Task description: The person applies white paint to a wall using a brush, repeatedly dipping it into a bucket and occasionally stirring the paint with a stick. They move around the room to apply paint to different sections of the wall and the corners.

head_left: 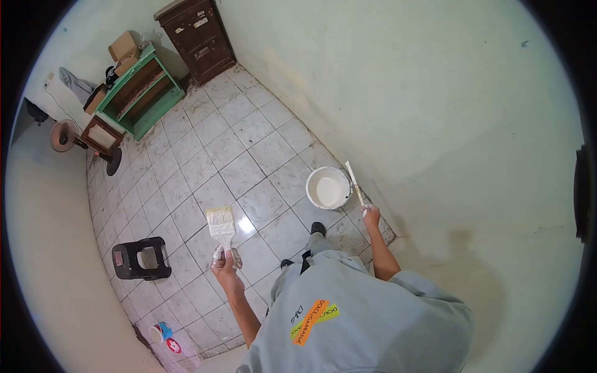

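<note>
My left hand (227,267) is closed around the handle of a wide paintbrush (221,225), its bristles pointing away from me over the tiled floor. White paint coats the brush and smears the fingers. On the right, my right hand (370,217) grips a slim, paint-coated tool (354,180) that looks like a paintbrush turned edge-on, its far end close to the wall. Just left of that tool, a round white bucket (310,186) stands on the floor with off-white paint (329,191) inside.
A pale wall (423,124) runs along my right. On the tiled floor (193,168) are a black stool (121,261) and a small tub (163,331) at left. Farther back stand a fan (65,135), a green shelf (142,124) with boxes, and a brown cabinet (199,46).
</note>
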`<act>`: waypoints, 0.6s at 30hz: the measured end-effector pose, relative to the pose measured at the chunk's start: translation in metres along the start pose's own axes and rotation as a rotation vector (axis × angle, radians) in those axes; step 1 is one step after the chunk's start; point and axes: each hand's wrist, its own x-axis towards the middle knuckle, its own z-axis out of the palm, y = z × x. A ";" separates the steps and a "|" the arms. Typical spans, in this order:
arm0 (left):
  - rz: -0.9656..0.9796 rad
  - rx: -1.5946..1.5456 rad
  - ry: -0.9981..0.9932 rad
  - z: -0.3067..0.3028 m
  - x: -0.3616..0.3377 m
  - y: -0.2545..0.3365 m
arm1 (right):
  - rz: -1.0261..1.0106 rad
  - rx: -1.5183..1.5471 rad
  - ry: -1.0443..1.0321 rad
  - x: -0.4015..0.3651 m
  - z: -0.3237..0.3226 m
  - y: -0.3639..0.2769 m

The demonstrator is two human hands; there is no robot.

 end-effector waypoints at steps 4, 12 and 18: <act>0.028 -0.016 0.011 -0.039 -0.015 0.006 | -0.085 -0.082 0.023 -0.014 -0.002 0.007; -0.005 -0.047 0.099 -0.074 -0.045 0.004 | -0.072 -0.237 0.135 -0.034 -0.006 0.014; 0.008 -0.013 0.089 -0.060 -0.050 0.017 | -0.175 -0.085 0.052 -0.013 0.000 0.042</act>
